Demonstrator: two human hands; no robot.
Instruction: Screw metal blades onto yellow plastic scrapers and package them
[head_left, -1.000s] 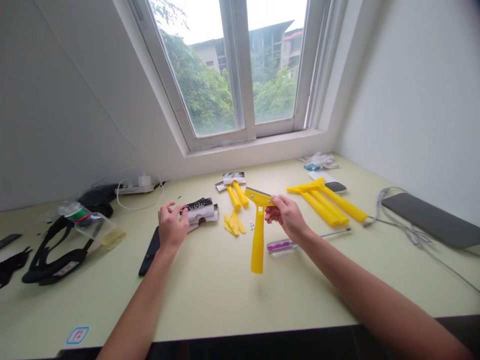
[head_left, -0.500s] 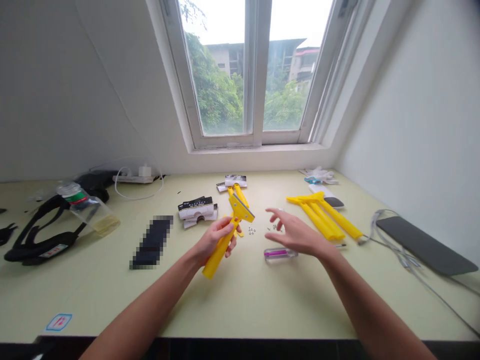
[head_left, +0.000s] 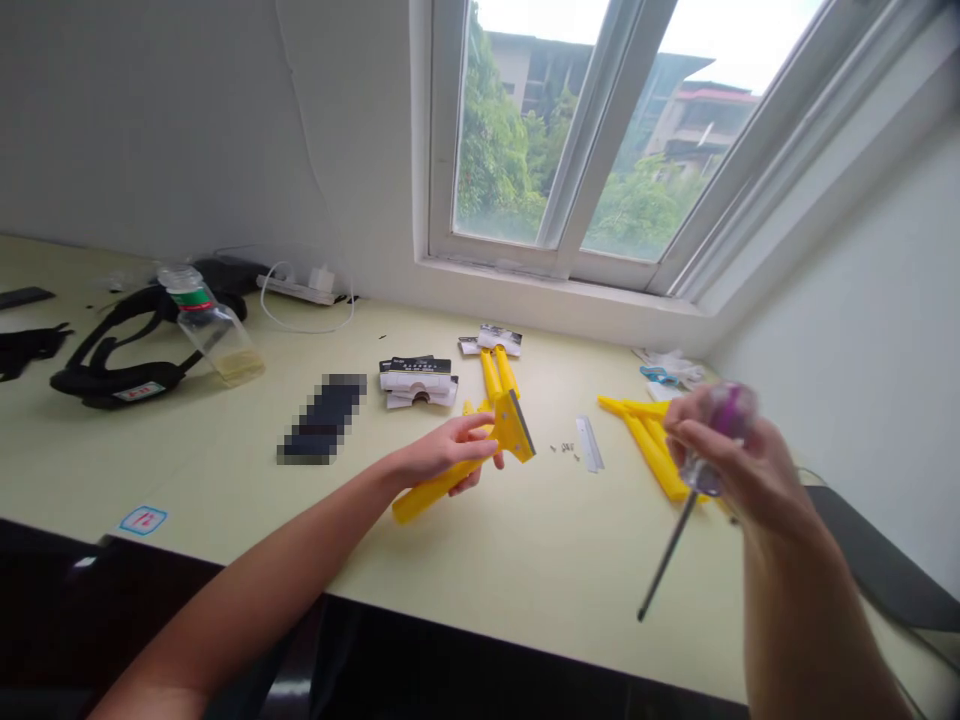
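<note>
My left hand (head_left: 442, 455) is wrapped round the handle of a yellow scraper (head_left: 514, 430), whose wide head with a dark edge points up and right. Raised over the right side of the table, my right hand (head_left: 757, 480) grips a screwdriver (head_left: 667, 555) by its clear and purple handle, slightly blurred. Its shaft slants down and left, apart from the scraper. Between the hands lie several small screws (head_left: 566, 448) and thin metal blades (head_left: 589, 445). More yellow scrapers (head_left: 651, 450) lie behind my right hand, partly hidden by it.
Yellow handles (head_left: 499, 372) with card packaging (head_left: 500, 340) lie at the back, beside black and white card sleeves (head_left: 416, 380). Leftward are a pixelated dark object (head_left: 322, 420), a tilted plastic bottle (head_left: 214, 335), a black strap (head_left: 97, 385) and a power strip (head_left: 296, 288).
My right hand, open before, has picked the screwdriver up off the table and raised it to the right. My left hand has tilted the scraper flatter. The view has turned and tilted.
</note>
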